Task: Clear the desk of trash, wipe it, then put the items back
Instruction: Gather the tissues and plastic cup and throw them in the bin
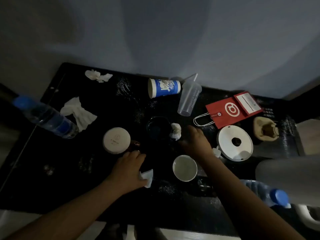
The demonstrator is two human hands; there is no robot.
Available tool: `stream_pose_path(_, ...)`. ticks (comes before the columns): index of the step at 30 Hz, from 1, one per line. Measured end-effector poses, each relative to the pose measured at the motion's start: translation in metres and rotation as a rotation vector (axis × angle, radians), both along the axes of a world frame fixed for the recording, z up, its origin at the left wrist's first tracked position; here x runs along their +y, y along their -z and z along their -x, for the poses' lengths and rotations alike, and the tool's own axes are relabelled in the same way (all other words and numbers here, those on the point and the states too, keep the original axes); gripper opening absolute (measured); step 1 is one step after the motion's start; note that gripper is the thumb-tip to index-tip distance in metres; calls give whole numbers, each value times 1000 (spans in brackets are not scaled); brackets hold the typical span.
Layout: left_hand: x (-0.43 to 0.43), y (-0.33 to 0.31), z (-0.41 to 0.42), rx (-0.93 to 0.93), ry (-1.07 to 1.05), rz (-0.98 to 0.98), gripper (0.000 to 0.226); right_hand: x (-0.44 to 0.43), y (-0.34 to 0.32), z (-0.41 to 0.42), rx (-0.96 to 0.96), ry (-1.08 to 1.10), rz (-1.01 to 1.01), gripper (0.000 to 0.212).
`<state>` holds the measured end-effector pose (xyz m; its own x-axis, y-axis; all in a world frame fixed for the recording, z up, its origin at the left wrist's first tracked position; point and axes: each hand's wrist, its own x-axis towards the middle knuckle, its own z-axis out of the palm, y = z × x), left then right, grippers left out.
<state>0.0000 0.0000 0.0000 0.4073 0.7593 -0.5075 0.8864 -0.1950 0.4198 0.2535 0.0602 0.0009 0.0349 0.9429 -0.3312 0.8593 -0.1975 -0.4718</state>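
Blue paper cup [163, 88] on its side, wide end leftward

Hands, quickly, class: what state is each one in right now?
Left hand: holds a white tissue.
Right hand: open, holding nothing, beside a crumpled tissue wad.

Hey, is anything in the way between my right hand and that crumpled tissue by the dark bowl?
Nothing visible. Your right hand lies just right of the crumpled tissue, fingertips almost at it. The dark bowl sits on the tissue's left side, beyond it, out of the path.
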Motion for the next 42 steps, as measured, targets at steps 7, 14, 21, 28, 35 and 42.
stream_pose_path(7,4,23,-6,84,-34,123,87,24,22,1,49,-79,52,52)
stream_pose_path(14,4,27,-10,72,-99,146,67,38,34,7,44,-125,84,77)
stream_pose_path(21,6,21,-11,28,-151,214,54,46,48,7,-51,-179,95,48)
stream_pose_path(28,4,9,-10,-60,-174,105,38,42,41,2,5,-55,28,14)
stream_pose_path(35,14,-23,7,-283,-390,82,31,39,9,-3,85,-1,-96,24)
stream_pose_path(42,52,-68,47,-392,-611,-98,21,45,-26,15,177,57,-149,21)
